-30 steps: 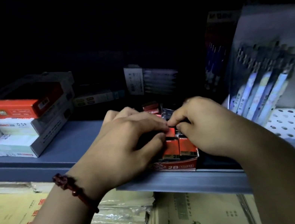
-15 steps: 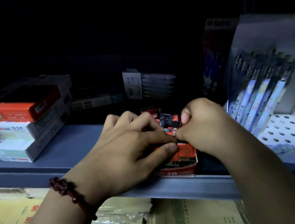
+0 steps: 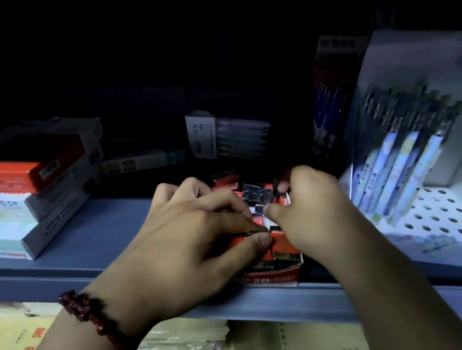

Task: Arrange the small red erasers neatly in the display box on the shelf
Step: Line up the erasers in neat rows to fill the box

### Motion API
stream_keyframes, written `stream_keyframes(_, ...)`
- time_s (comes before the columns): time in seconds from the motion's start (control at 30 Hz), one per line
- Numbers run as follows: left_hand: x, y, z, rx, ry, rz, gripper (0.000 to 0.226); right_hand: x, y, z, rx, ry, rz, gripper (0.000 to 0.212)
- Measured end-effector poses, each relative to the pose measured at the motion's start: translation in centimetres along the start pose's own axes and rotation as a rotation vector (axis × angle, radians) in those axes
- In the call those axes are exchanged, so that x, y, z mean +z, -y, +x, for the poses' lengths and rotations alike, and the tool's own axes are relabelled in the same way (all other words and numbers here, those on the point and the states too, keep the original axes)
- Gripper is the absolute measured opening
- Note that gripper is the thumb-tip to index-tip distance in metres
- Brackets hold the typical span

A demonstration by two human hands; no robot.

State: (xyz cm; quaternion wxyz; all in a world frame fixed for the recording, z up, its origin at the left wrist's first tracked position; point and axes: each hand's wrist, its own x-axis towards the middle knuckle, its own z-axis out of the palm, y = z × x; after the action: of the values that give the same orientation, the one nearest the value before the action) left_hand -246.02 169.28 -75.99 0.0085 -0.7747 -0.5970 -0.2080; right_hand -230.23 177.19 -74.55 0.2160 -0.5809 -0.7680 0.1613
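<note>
A small red display box (image 3: 272, 278) marked 2B sits at the front edge of the grey-blue shelf (image 3: 90, 239). Several small red erasers (image 3: 282, 243) stand packed inside it, with more at the back (image 3: 226, 181). My left hand (image 3: 192, 243), a dark red bead bracelet on its wrist, pinches a front eraser between thumb and forefinger. My right hand (image 3: 310, 213) curls over the box's right side, its thumb and fingers pinching erasers there; its fingertips are partly hidden.
Stacked stationery boxes (image 3: 23, 196) lie on the shelf at the left. A white perforated pen display (image 3: 425, 165) with several pens stands at the right. Packs of pens (image 3: 229, 138) sit in the dark at the back. Paper pads (image 3: 300, 347) lie below the shelf.
My right hand has shifted slightly back and right along the box. My left hand keeps its pinch on the front eraser. The view has tilted a little.
</note>
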Motion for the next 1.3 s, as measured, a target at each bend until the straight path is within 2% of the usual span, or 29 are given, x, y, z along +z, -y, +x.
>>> stream_keyframes(0.43,0.0,0.2,-0.2,-0.017,-0.015,-0.031,0.048,-0.1,-0.5,0.3,-0.070,0.035,-0.040,0.018)
stream_keyframes(0.7,0.0,0.2,-0.2,-0.030,-0.013,-0.037,0.051,-1.6,-1.1,0.1,-0.068,0.156,0.131,0.026)
stream_keyframes(1.03,0.0,0.5,-0.2,-0.073,-0.025,-0.148,0.047,-2.7,-1.3,-0.1,-0.097,0.166,0.259,0.025)
stream_keyframes(1.3,0.0,0.5,-0.2,-0.118,-0.031,-0.176,0.053,-3.3,-1.2,0.0,-0.071,0.217,0.359,0.027)
